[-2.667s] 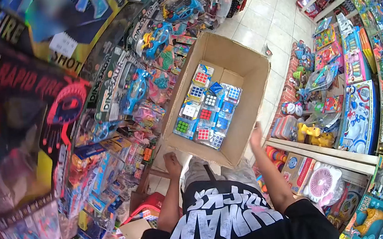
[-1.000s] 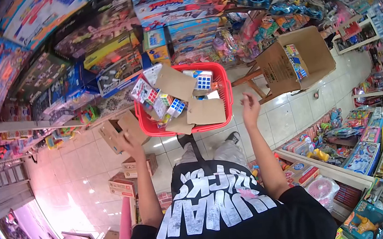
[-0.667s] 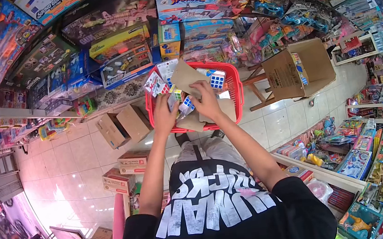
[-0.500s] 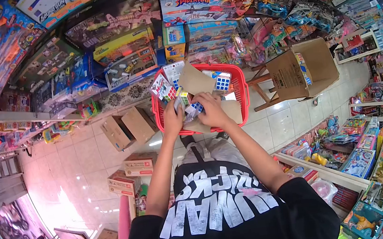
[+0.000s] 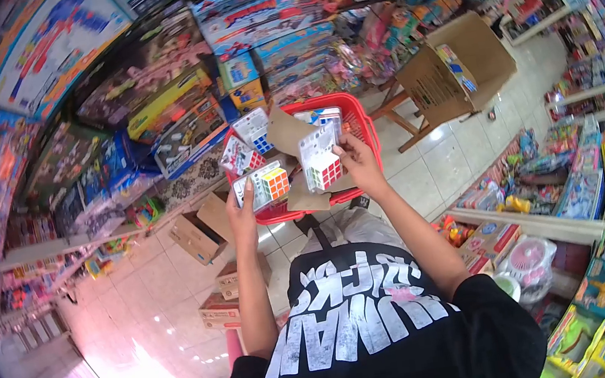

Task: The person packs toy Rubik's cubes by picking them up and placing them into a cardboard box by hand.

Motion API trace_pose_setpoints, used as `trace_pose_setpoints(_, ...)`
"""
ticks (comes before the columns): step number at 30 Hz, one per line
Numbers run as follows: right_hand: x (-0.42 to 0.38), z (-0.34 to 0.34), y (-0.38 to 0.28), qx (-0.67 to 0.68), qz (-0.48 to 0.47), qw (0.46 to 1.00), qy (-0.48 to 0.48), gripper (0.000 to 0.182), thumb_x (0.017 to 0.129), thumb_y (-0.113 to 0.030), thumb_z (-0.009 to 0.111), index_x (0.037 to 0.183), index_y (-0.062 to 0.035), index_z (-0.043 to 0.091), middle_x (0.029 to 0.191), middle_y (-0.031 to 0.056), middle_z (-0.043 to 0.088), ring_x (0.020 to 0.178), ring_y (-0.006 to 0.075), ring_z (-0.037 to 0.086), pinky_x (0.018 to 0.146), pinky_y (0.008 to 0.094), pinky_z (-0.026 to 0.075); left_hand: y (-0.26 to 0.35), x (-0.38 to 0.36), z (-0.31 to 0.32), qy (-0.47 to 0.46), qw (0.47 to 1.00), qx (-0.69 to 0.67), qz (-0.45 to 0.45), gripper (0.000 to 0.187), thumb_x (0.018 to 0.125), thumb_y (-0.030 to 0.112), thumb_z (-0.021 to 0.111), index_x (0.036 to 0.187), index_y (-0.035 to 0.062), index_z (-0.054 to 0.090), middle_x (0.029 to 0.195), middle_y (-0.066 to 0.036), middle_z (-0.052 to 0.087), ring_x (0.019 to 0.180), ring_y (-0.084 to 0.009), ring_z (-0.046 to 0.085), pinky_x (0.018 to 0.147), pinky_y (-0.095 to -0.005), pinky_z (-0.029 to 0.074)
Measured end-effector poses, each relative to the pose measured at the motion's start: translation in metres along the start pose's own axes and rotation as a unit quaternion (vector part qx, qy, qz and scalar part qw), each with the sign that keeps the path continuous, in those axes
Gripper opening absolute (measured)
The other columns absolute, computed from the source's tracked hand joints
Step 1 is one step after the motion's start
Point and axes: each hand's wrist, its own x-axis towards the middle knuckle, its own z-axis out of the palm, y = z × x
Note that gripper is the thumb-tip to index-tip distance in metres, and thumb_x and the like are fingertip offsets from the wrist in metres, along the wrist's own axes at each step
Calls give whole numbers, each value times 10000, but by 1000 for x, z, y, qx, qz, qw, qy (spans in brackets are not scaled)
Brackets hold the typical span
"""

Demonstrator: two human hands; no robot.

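Note:
My left hand (image 5: 240, 213) holds up a packaged puzzle cube (image 5: 264, 184) with orange and white faces. My right hand (image 5: 358, 165) grips a second packaged puzzle cube (image 5: 322, 164) with red and white faces. Both packs are lifted just above a red plastic basket (image 5: 359, 120) that holds more packaged cubes and pieces of brown cardboard (image 5: 287, 126). The basket rests in front of my knees.
An open cardboard box (image 5: 458, 68) with cube packs sits on a wooden stool at the upper right. Small cardboard cartons (image 5: 199, 236) lie on the tiled floor at left. Toy shelves line the wall ahead and the right side.
Both hands were down in the basket half a second ago; now each has risen out of it with a cube pack. The view has swung slightly to the left.

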Motion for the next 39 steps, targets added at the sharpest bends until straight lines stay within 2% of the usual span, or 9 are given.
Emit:
trace_pose_setpoints(2,-7,-11,-31,86,147,984,-42,130,980,-122,548,979,-2,596,770,27,608,643,64,547,563,246,437,5,-1,19,-38,999,-26,-19,363,984,262,585,1203,-26,584,1103,-82,650,956,-114,602,856,-277,489)
trace_pose_setpoints(4,-9,-8,-16,72,3,997,-36,110,980,-107,547,1005,-6,582,742,5,587,621,57,511,545,234,413,6,-2,41,-112,993,18,-46,370,974,232,580,1230,-35,567,1137,-92,639,1020,-134,586,925,-297,459)
trace_pose_setpoints(6,-15,-29,-15,-56,19,993,-100,96,1002,-77,494,1045,-25,562,859,-16,572,756,37,530,662,204,441,4,-6,66,-162,982,43,-87,412,941,148,562,1304,-39,504,1232,-120,599,1142,-161,552,992,-316,416)
trace_pose_setpoints(11,-21,-70,-35,40,84,996,4,122,1012,-121,495,1015,-19,561,838,-13,549,760,50,519,670,220,437,12,-7,132,-276,926,-88,-243,454,908,120,544,1319,-51,456,1259,-142,577,1167,-239,564,1012,-388,419)
trace_pose_setpoints(13,-20,-96,-22,-141,-3,985,104,162,1023,-160,482,1020,-20,563,834,-3,574,765,58,529,686,233,445,8,-2,157,-308,916,-103,-233,472,902,145,543,1331,-30,453,1286,-133,567,1187,-238,548,1021,-406,405)
trace_pose_setpoints(19,-36,-157,-18,-2,114,973,201,171,1012,-131,478,933,-13,572,829,17,607,770,63,548,701,236,454,-8,1,235,-420,884,-45,-199,563,983,382,515,1396,11,421,1274,-65,566,1187,-159,506,1021,-348,377)
trace_pose_setpoints(25,-42,-208,-7,-53,60,944,320,156,944,-136,589,929,20,589,694,143,628,585,214,617,528,336,467,-41,-25,303,-401,898,14,-180,635,954,447,563,1406,33,393,1333,-77,532,1251,-178,493,1054,-355,381)
trace_pose_setpoints(32,-47,-296,-6,-123,52,960,247,193,951,-172,587,979,18,608,712,109,661,568,179,623,546,307,479,-51,-52,382,-406,874,47,-264,636,887,287,665,1364,-32,389,1282,-135,568,1165,-209,586,1010,-369,464)
trace_pose_setpoints(39,-39,-351,-4,-3,53,986,160,475,874,-298,704,1186,9,522,1008,198,657,917,315,666,778,381,516,-48,-50,441,-381,896,51,-220,626,845,219,731,1339,-20,429,1266,-140,571,1139,-208,582,974,-345,461)
